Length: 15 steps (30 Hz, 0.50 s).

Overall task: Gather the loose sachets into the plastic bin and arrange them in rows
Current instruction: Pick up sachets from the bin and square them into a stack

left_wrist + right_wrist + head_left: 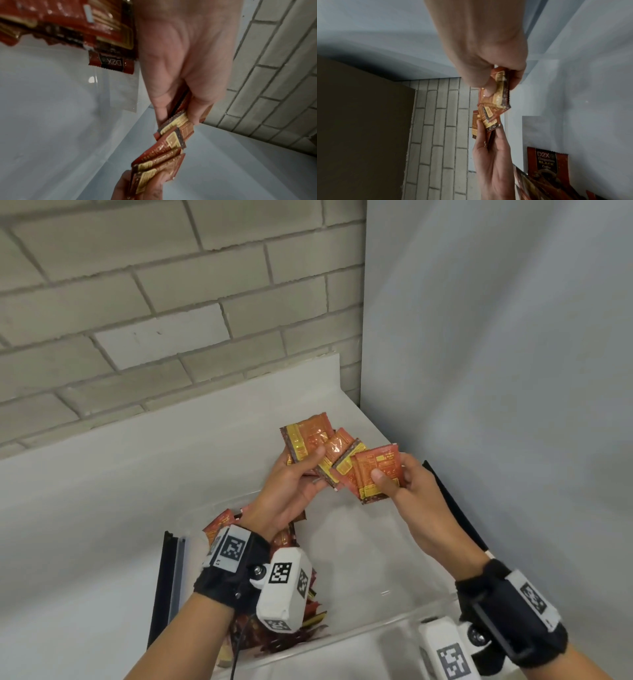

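Both hands are raised above a clear plastic bin (pixel 359 642) on the white counter. My left hand (pixel 294 484) pinches a fan of several orange-and-yellow sachets (pixel 310 441), thumb on top. My right hand (pixel 407 484) pinches a few more of the same sachets (pixel 376 470), which overlap the left fan. A loose pile of red sachets (pixel 291 635) lies in the bin's left part, partly hidden by my left wrist. The left wrist view shows the held sachets (pixel 173 136) edge-on below my left hand (pixel 185 75); the right wrist view shows my right hand (pixel 489 65) gripping its sachets (pixel 498 93).
A grey brick wall (pixel 137 302) runs behind the counter (pixel 85 508), and a plain grey panel (pixel 496 337) closes the right side. The bin has black side rails (pixel 162 587). A red D2X black coffee sachet (pixel 546 163) leans in the bin.
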Each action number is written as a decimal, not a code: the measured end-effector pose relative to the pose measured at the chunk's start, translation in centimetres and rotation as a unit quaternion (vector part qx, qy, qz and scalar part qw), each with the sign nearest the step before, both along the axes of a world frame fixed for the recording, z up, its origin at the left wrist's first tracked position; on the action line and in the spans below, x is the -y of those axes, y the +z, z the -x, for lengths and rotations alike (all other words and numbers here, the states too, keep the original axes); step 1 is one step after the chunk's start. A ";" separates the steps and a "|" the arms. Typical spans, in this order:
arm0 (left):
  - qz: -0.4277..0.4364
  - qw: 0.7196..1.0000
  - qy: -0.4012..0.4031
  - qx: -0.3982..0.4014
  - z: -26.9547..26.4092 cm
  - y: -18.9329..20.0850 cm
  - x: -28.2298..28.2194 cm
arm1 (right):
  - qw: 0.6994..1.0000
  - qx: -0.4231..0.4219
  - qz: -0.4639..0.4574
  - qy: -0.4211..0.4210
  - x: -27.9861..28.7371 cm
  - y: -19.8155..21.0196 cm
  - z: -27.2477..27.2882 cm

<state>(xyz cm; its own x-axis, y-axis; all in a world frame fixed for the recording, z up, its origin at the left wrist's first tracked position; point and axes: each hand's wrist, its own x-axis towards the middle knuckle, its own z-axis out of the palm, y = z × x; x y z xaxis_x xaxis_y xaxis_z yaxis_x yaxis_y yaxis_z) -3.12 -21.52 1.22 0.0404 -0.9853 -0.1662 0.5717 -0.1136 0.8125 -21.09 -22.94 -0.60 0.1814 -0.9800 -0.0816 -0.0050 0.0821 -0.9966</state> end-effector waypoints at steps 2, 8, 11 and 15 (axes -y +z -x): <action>0.007 1.000 0.009 -0.028 0.1 0.2 -0.1 | 0.999 0.050 -0.006 -0.019 0.0 0.3 0.1; 0.020 0.999 -0.005 -0.030 0.8 0.6 -0.3 | 0.991 0.110 -0.049 0.052 -0.2 1.0 -0.6; 0.018 0.999 -0.020 -0.035 1.2 0.7 -0.6 | 0.993 0.088 -0.044 0.070 -0.6 1.1 -0.6; -0.004 0.997 -0.049 -0.058 1.5 1.4 -0.6 | 0.994 0.087 -0.026 0.059 -0.6 1.5 -0.5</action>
